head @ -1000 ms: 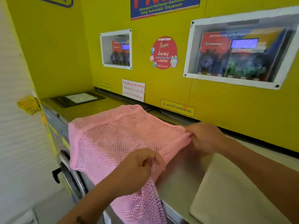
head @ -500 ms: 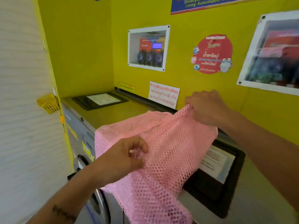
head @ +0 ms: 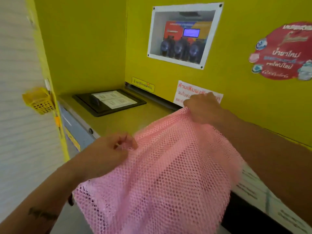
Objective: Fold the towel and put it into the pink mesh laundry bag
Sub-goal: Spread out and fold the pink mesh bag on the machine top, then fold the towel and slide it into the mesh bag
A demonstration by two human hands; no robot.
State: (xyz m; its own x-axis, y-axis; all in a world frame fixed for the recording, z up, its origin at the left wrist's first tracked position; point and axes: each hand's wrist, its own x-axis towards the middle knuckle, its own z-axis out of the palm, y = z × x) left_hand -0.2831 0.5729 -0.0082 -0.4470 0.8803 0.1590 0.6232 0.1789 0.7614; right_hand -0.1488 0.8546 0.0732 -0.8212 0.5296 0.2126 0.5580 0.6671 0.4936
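Both hands pinch the top edge of the pink bag (head: 168, 174), the left hand (head: 108, 152) near the front edge of the washer top (head: 121, 122) and the right hand (head: 202, 107) by the back edge. Pull the edges apart so the mouth opens wide. No towel shows. I cannot tell if the bag is open. Its bottom is cut off.

One head-worn view looks forward and down. It sits close over the surface (head: 128, 122), facing the yellow wall (head: 236, 92).
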